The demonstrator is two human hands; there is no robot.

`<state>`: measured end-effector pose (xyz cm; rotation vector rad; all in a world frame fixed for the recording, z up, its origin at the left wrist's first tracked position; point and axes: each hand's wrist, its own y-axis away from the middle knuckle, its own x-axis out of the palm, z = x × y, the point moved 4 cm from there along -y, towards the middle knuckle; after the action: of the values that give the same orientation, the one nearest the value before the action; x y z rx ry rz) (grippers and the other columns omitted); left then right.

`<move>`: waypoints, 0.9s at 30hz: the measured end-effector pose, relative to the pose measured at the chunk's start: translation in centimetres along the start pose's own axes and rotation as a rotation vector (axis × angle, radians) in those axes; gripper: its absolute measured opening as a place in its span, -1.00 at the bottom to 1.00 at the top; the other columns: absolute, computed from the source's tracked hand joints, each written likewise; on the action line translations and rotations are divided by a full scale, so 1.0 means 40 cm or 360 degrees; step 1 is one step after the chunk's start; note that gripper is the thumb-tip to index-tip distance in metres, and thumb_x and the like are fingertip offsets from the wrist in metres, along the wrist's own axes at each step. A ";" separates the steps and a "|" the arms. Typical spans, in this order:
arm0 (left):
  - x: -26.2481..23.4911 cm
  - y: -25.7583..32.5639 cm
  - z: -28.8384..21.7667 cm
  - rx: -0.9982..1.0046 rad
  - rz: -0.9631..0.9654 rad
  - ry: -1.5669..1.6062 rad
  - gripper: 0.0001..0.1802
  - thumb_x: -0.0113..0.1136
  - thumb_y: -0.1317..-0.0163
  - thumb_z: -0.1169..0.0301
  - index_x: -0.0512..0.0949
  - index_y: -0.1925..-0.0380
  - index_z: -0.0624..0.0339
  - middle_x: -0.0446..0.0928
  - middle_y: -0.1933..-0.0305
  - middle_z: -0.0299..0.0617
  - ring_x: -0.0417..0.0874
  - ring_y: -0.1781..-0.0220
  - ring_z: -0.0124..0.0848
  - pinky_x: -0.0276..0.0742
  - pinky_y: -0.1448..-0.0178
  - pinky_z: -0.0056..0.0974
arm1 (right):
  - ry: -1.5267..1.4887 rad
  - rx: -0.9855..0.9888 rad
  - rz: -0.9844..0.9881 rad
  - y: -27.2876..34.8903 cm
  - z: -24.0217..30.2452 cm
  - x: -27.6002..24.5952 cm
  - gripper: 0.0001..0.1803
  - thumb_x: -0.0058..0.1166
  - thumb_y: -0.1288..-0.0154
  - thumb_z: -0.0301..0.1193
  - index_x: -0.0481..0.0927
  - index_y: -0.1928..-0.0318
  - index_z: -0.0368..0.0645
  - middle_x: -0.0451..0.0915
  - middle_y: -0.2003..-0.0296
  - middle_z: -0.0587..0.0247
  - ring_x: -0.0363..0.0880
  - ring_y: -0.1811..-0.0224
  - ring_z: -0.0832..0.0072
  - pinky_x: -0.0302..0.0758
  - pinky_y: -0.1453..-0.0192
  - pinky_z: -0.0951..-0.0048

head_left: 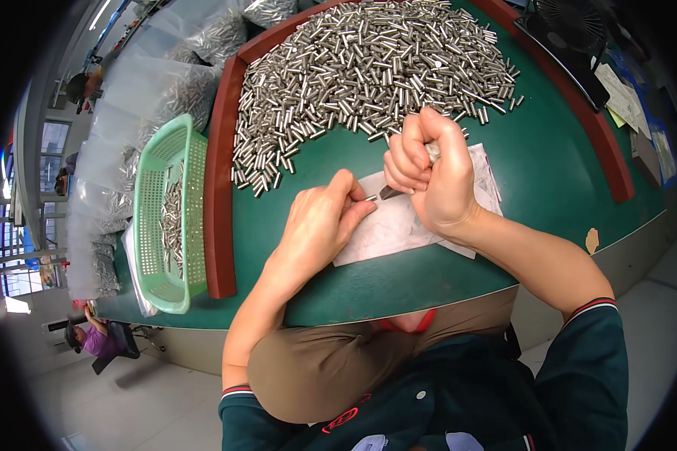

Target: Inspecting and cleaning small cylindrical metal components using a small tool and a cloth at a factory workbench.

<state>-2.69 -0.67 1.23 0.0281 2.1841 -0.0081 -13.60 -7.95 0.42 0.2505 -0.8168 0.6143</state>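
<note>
My left hand (320,218) is closed, with a small shiny metal pin (371,198) pinched between thumb and forefinger. My right hand (440,177) makes a fist around a tool with a dark flat tip (389,192); a bit of its pale handle (433,152) shows between the fingers, and the rest is hidden. That tip points toward the pin from close by; whether they touch I cannot tell. Both hands are over creased, smudged white paper sheets (365,244) on the green tabletop (316,297). Beyond them spreads a large heap of similar metal pins (376,64).
Red-brown wooden rails (220,225) border the work area left, right and behind. A light green plastic basket (192,255) holding pins stands outside the left rail. Clear bags (116,120) of pins line the far left. A black fan (568,30) stands at the back right.
</note>
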 end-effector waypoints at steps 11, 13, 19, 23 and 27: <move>0.005 -0.001 0.011 -0.0109 -0.0058 0.0162 -0.81 0.23 0.06 0.49 0.39 0.62 0.30 0.34 0.80 -0.12 0.33 0.78 -0.30 0.21 0.63 -0.28 | -0.0051 0.0022 -0.0023 -0.004 -0.016 -0.007 -0.58 -0.43 -0.23 -0.26 0.06 0.76 -0.07 -0.01 0.85 0.45 -0.13 0.81 0.68 -0.09 0.70 0.59; 0.005 -0.001 0.010 -0.0109 -0.0067 0.0153 -0.82 0.23 0.07 0.50 0.41 0.62 0.31 0.33 0.81 -0.12 0.32 0.79 -0.32 0.22 0.63 -0.29 | -0.0104 0.0000 -0.0008 -0.004 -0.018 -0.008 -0.63 -0.39 -0.19 -0.31 0.07 0.75 -0.09 0.01 0.84 0.45 -0.11 0.82 0.69 -0.10 0.73 0.60; 0.008 -0.003 0.019 -0.0136 -0.0090 0.0258 -0.82 0.24 0.09 0.50 0.42 0.66 0.33 0.34 0.81 -0.12 0.31 0.79 -0.37 0.21 0.64 -0.29 | 0.0024 0.0041 0.0009 0.002 -0.027 0.005 -0.56 -0.46 -0.27 -0.23 0.05 0.76 -0.05 -0.01 0.85 0.45 -0.15 0.79 0.66 -0.10 0.68 0.58; 0.011 -0.012 0.023 -0.0130 -0.0072 0.0279 -0.82 0.24 0.09 0.50 0.43 0.67 0.33 0.34 0.81 -0.13 0.32 0.79 -0.38 0.22 0.64 -0.30 | 0.0294 -0.0223 -0.0024 0.019 -0.019 0.030 -0.56 -0.42 -0.27 -0.25 0.07 0.76 -0.08 0.01 0.84 0.44 -0.12 0.77 0.68 -0.11 0.67 0.58; 0.006 -0.012 0.019 -0.0142 -0.0090 0.0288 -0.83 0.23 0.09 0.51 0.43 0.68 0.33 0.35 0.81 -0.14 0.33 0.79 -0.39 0.22 0.64 -0.30 | 0.0430 -0.0313 -0.0010 0.015 -0.028 0.035 -0.57 -0.41 -0.28 -0.28 0.07 0.75 -0.09 0.01 0.83 0.46 -0.10 0.77 0.69 -0.10 0.67 0.58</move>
<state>-2.21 -1.16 0.57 -0.0864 2.3630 0.0622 -12.54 -6.39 0.71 -0.0102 -0.6096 0.5434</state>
